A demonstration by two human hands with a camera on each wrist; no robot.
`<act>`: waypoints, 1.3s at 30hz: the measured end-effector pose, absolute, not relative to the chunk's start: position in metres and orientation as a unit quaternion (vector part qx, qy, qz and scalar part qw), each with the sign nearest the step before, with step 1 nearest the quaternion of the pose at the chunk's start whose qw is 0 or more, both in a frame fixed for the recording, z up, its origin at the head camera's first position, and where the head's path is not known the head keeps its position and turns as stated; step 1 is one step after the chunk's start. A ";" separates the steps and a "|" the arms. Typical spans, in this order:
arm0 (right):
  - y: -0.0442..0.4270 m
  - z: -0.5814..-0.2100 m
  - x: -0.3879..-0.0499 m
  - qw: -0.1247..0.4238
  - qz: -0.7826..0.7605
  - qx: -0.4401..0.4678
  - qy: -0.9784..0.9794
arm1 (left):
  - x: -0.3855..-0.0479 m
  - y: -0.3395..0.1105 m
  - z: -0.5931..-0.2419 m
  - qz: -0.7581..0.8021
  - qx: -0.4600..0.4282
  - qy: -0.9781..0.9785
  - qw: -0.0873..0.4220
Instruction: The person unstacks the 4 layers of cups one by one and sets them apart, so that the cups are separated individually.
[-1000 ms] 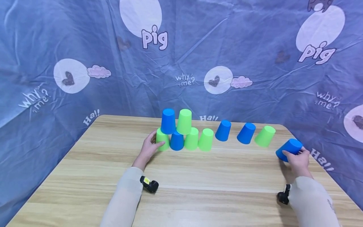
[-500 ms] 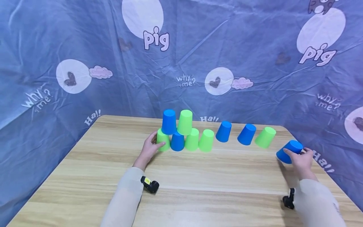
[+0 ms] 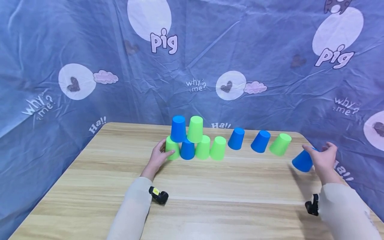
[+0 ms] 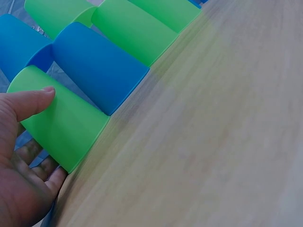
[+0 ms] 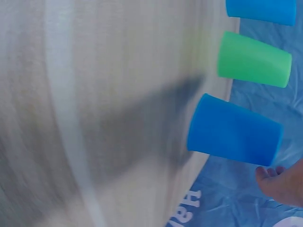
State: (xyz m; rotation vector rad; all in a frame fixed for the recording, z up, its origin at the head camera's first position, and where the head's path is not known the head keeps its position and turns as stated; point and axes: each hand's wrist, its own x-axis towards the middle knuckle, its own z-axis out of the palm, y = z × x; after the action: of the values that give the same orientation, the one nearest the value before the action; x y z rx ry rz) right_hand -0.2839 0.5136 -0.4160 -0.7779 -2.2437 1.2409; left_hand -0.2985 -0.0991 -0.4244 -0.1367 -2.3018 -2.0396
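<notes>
Upside-down plastic cups stand on a wooden table. My left hand (image 3: 157, 156) holds the leftmost green cup (image 4: 66, 120) of the bottom row, thumb on its near side and fingers behind. Beside it come a blue cup (image 3: 187, 150) and two green cups, the nearer one (image 3: 203, 148) and the end one (image 3: 218, 148). A blue cup (image 3: 178, 130) and a green cup (image 3: 195, 130) form a second tier on the left. At the far right stands a blue cup (image 5: 234, 132). My right hand (image 3: 324, 161) is above and beside its closed end, fingers spread, gripping nothing.
Between the stack and the far-right cup stand a blue cup (image 3: 236, 139), another blue cup (image 3: 261, 141) and a green cup (image 3: 280, 145), spaced apart. Patterned blue cloth (image 3: 192, 66) hangs behind the table (image 3: 228, 206) and along its sides.
My right hand has let go of the far-right blue cup and moved up and to the right. The left hand and the cups stay in place.
</notes>
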 end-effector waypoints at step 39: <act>0.277 -0.282 -0.273 0.211 0.547 -0.052 -0.809 | -0.299 -0.099 -0.425 -0.665 -0.045 -0.745 0.035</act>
State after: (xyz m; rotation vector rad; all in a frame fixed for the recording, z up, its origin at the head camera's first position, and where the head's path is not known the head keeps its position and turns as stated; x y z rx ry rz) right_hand -0.2729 0.2772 -0.2823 -0.1444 -2.2468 1.5191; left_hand -0.2992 -0.0987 -0.4252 -0.1370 -2.2887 -2.0438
